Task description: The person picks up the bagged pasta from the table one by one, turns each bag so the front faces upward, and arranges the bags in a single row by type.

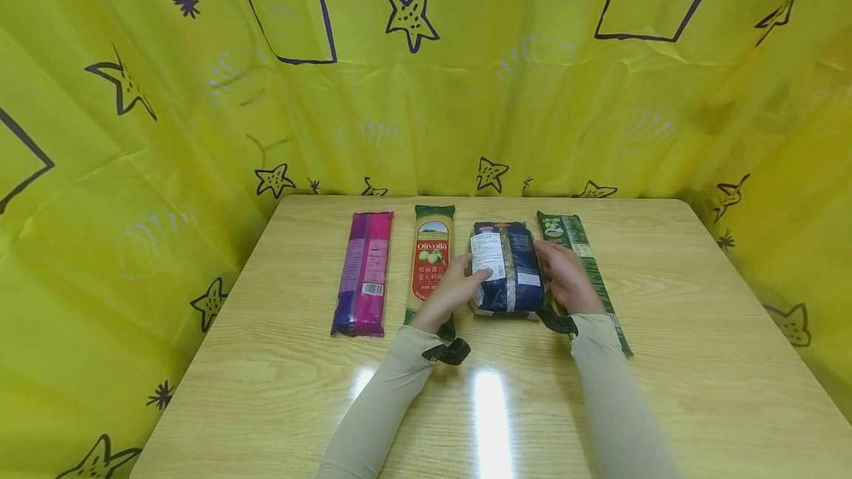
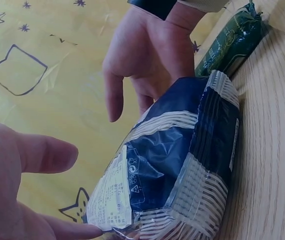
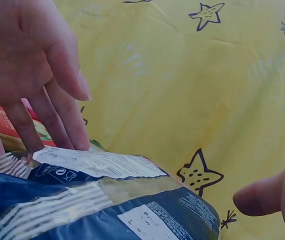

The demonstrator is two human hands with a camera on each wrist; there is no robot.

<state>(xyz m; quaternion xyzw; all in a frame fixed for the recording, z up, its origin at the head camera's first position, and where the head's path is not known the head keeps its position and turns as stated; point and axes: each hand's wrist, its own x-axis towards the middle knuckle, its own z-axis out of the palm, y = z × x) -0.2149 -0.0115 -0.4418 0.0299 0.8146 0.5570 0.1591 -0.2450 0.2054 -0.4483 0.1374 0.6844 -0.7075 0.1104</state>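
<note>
A plump navy-blue food bag [image 1: 511,272] with white labels and striped seams lies on the table between both hands. From its left side my left hand [image 1: 455,288] touches it with fairly straight fingers, and the thumb [image 2: 50,154] stands apart from the bag in the left wrist view. At the other side is my right hand [image 1: 567,279], its fingers extended along the bag's edge. In the right wrist view, its thumb [image 3: 260,196] is raised off the bag. What the far fingertips of the right hand touch is partly hidden.
An Olivoilà spaghetti packet [image 1: 431,250] lies left of the bag, partly beneath the left forearm. Further left is a pink-and-purple packet [image 1: 362,272]. A long green packet [image 1: 595,272] lies behind the right hand. A yellow patterned curtain [image 1: 426,109] surrounds the wooden table [image 1: 266,361].
</note>
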